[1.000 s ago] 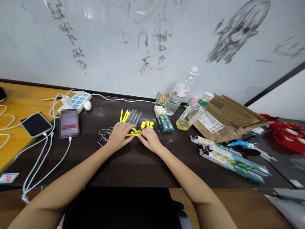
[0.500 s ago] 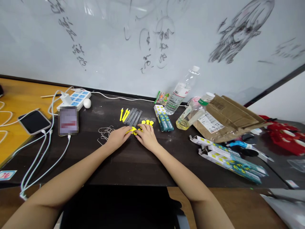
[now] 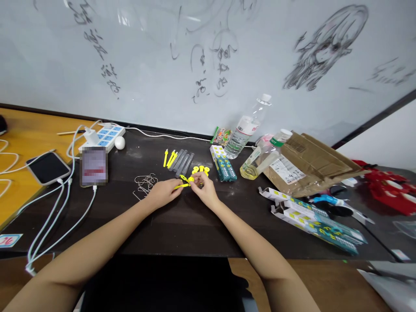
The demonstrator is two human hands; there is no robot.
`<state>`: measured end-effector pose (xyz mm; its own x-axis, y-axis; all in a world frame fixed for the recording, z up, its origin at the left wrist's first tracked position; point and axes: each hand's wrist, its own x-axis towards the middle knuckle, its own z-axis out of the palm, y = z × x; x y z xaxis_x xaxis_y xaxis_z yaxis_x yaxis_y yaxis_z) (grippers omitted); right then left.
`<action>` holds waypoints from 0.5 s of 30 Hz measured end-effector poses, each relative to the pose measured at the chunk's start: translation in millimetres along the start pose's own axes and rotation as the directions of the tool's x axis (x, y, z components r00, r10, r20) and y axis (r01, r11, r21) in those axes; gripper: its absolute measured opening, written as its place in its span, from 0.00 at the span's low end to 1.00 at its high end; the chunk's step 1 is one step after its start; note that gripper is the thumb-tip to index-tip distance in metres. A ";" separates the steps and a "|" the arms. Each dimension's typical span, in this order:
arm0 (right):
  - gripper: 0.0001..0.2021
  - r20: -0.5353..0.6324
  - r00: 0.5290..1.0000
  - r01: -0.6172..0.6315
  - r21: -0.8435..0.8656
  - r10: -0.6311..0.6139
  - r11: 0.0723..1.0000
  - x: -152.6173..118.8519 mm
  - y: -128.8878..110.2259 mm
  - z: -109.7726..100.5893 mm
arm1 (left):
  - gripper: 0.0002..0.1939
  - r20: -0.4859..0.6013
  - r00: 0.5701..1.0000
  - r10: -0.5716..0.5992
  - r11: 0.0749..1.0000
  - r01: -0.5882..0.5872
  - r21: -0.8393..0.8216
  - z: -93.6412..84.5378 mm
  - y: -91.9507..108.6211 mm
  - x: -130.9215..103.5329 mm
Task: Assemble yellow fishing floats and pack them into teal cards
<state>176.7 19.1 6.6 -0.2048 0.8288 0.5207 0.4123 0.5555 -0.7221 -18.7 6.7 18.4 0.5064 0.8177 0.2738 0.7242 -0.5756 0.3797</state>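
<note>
My left hand [image 3: 164,192] is closed on a slim yellow plastic stick [image 3: 181,186], which juts out to the right from its fingertips. Just beside it, my right hand [image 3: 207,191] pinches a small yellow plastic piece [image 3: 191,179] at the stick's right end; whether the two parts touch, I cannot tell. Behind the hands lie several clear grey tubes [image 3: 184,164] and a few yellow sticks with narrow tips [image 3: 170,159]. Several round yellow caps [image 3: 201,168] sit beyond my right fingers. A loose pile of thin bent metal wires [image 3: 143,184] is left of my left hand.
Green-and-white boxes [image 3: 224,164] stand behind on the right, near a water bottle [image 3: 242,134] and a second bottle [image 3: 264,154]. Farther right are a cardboard parcel [image 3: 312,160] and opened boxes [image 3: 318,221]. Phones [image 3: 48,167], cables and a power strip [image 3: 108,135] occupy the left.
My right hand has turned and lifted slightly, its fingertips now pinching the small yellow piece. My left hand has shifted slightly down and left, showing more of the yellow stick.
</note>
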 end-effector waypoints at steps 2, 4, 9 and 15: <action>0.07 0.046 0.999 -0.027 0.067 0.023 0.997 -1.4 -0.4 3.4 | 0.13 0.019 0.999 0.044 0.999 -0.044 0.003 2.8 0.9 -0.7; 0.07 0.097 0.994 -0.055 0.110 0.045 0.992 -3.1 -0.1 5.9 | 0.13 0.023 0.998 0.065 0.998 -0.065 0.003 4.3 2.3 -1.5; 0.06 0.134 0.987 -0.115 0.184 0.091 0.976 -4.4 1.3 5.2 | 0.13 0.019 0.997 0.074 0.997 -0.074 0.001 5.0 3.8 -2.4; 0.09 0.221 0.961 -0.248 0.436 0.164 0.865 -2.3 2.3 3.0 | 0.14 -0.048 0.998 0.040 0.999 -0.041 -0.034 5.0 2.3 -1.9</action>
<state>175.5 18.7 2.3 -0.3255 0.9026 0.2817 0.0205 0.3046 -0.9523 -15.6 3.9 14.3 0.5120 0.7929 0.3305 0.6865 -0.6089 0.3974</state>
